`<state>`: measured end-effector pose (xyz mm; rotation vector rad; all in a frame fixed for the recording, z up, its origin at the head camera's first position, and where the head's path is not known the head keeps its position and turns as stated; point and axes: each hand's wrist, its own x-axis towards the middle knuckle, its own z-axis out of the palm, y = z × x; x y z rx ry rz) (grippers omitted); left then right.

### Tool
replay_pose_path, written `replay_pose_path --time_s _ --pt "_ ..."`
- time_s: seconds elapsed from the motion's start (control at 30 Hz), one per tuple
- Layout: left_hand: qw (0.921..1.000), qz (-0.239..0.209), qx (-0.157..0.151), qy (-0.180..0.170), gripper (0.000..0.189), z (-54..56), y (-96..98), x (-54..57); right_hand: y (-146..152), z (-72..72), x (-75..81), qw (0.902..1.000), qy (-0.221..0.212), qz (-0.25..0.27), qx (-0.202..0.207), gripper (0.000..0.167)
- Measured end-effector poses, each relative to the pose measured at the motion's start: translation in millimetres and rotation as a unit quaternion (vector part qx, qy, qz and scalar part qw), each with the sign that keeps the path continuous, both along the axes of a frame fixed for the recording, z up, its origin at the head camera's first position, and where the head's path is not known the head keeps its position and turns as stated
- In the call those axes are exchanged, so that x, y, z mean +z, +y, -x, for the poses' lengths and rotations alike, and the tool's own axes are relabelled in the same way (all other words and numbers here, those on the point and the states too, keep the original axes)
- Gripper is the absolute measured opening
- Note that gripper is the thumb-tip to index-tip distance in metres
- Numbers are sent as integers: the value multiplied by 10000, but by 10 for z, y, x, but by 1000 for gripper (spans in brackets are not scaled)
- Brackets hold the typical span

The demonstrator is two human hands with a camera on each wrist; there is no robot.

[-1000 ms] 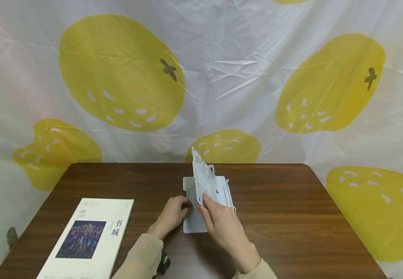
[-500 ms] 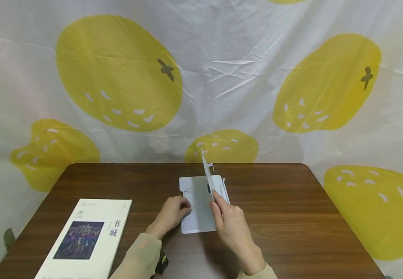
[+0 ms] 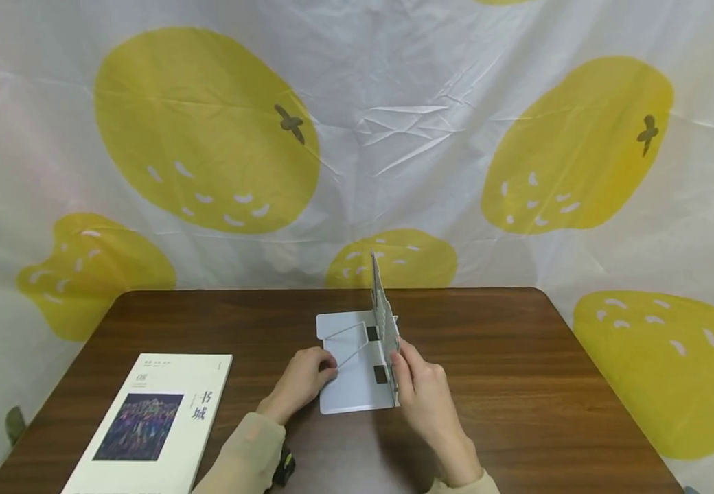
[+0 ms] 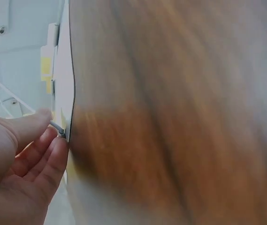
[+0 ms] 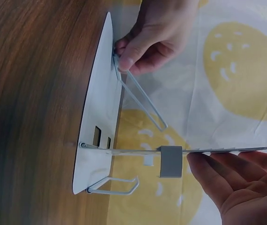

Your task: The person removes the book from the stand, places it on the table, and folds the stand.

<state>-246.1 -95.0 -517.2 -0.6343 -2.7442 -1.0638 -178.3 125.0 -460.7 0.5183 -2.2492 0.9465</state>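
Note:
A white folding metal book stand lies opened out, its base plate (image 3: pixel 353 394) down on the table and its panel (image 3: pixel 384 322) standing nearly upright. At the base's left edge my left hand (image 3: pixel 300 381) pinches the foot of a wire support (image 5: pixel 147 98) between thumb and fingers. That wire loop rises at a slant from the plate. My right hand (image 3: pixel 428 391) grips the panel by its outer edge, thumb on one face and fingers on the other. A grey clip (image 5: pixel 171 161) juts from the panel. Another wire loop (image 5: pixel 112 192) sticks up at the base's far end.
A white paperback book (image 3: pixel 209 336) with a dark picture on its cover lies to the left. A small black and yellow-green object (image 3: pixel 284 466) sits beside the left sleeve. Behind the wooden table (image 3: pixel 517 412) hangs a fruit-print curtain (image 3: pixel 406 68).
My right hand has swung the panel rightward, from tilted over the base to nearly upright, uncovering the plate and the wire support. The left hand stays at the base's left edge.

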Motion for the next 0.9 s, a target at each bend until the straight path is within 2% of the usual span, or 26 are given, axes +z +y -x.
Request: replay_pose_path --time_s 0.17,0.37,0.43,0.6,0.73,0.9 --pt "9996 257 -65 27 3 4 4 40 53 0 -11 9997 -84 204 -117 16" --pt "9979 577 -251 162 4 21 34 166 104 -16 -11 9987 -170 429 -214 10" --pt "9964 739 -314 258 9 26 54 218 115 -22 -11 9984 -226 464 -237 10" --pt "9910 986 -465 778 39 38 108 299 136 -36 -12 9977 -336 537 -249 12" --pt "9871 939 -631 1130 47 65 168 277 148 -41 -13 9975 -352 537 -286 13" --pt "9873 760 -776 1161 47 112 246 187 156 -48 -16 9964 -448 634 -349 16"
